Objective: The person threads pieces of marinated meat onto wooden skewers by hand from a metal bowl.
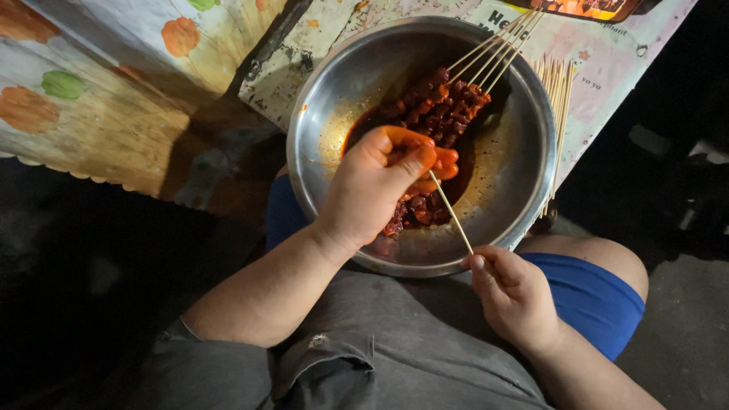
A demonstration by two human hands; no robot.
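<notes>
A steel bowl (524,114) rests on my lap, with red marinated meat pieces (444,106) in dark sauce. My left hand (376,186), smeared with red sauce, pinches a meat piece (440,163) over the bowl. A thin bamboo skewer (452,212) runs from that piece down to my right hand (512,292), which grips its lower end at the bowl's near rim. Several finished skewers (493,49) lean on the far rim, their meat ends in the bowl.
A bundle of bare bamboo skewers (558,91) lies beside the bowl's right rim on a printed sheet (607,61). A patterned cloth (99,99) covers the surface at left. The ground around is dark.
</notes>
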